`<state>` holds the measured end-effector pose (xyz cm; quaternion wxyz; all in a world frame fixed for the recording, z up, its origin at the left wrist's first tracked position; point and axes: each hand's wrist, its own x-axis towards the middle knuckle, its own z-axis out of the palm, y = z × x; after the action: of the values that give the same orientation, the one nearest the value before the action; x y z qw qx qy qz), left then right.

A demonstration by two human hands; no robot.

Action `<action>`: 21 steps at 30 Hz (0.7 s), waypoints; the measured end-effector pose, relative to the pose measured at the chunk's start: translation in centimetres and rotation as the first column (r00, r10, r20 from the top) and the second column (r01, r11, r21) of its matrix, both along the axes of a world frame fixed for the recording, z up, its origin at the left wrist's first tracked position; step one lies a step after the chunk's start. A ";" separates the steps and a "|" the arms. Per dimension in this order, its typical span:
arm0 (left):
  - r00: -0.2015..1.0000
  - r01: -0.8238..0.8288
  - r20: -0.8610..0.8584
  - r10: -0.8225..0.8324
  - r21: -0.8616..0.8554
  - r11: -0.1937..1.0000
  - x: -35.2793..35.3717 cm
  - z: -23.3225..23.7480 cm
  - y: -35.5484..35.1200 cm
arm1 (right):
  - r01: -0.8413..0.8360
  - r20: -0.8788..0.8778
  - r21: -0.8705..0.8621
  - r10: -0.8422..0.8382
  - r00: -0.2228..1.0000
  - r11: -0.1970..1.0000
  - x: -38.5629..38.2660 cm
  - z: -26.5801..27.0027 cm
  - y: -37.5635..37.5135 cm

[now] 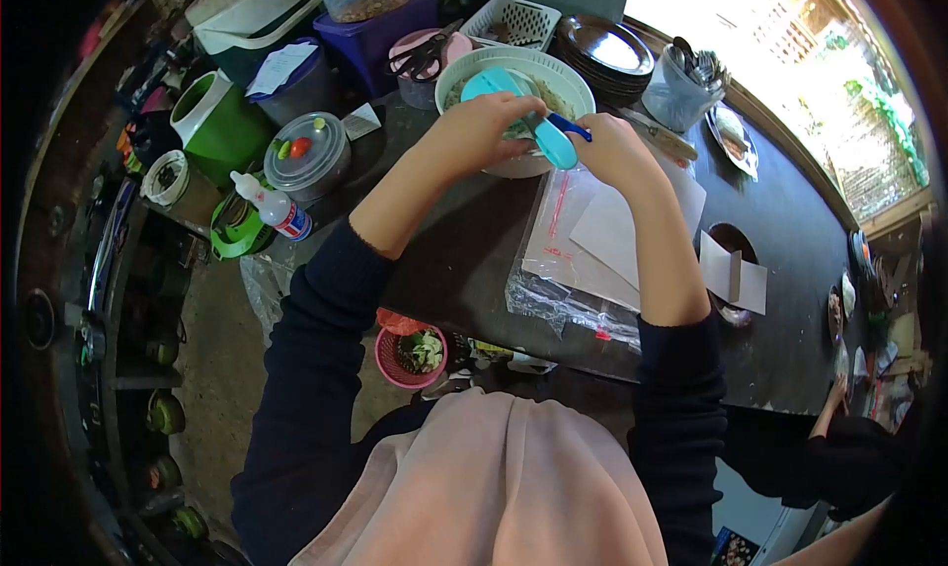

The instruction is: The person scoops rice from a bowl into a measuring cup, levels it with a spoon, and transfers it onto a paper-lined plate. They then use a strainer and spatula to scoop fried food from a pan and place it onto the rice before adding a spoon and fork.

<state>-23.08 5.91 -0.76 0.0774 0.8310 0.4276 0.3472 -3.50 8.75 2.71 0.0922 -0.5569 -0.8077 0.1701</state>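
Spoon point(555, 147) in closed grip of left hand point(481, 129) and right hand point(614, 151); bowl point(576, 84) half hidden.

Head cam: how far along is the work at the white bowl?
Done: the white bowl holds pale food, and clear bags lie stacked flat beside it. In hand: left hand and right hand both grip a teal scoop over the bowl. Left: no bag shows food inside, so any bagging looks unstarted.
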 end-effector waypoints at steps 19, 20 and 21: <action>0.941 -0.293 0.234 0.244 0.201 0.935 -3.2 1.2 1.9 | -0.003 0.046 0.120 -0.002 0.999 0.993 -0.8 2.1 0.4; 0.923 -0.342 0.263 0.282 0.222 0.913 -3.4 0.7 2.3 | -0.014 0.066 0.069 0.009 0.998 0.998 -0.9 2.8 0.4; 0.902 -0.389 0.294 0.315 0.242 0.889 -3.5 0.3 2.5 | -0.021 0.059 0.072 0.017 0.998 0.997 -1.0 3.1 0.5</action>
<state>-26.60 8.41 -0.45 -0.0595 0.6912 0.5026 0.5159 -4.46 9.29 5.77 0.0873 -0.5502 -0.8209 0.1252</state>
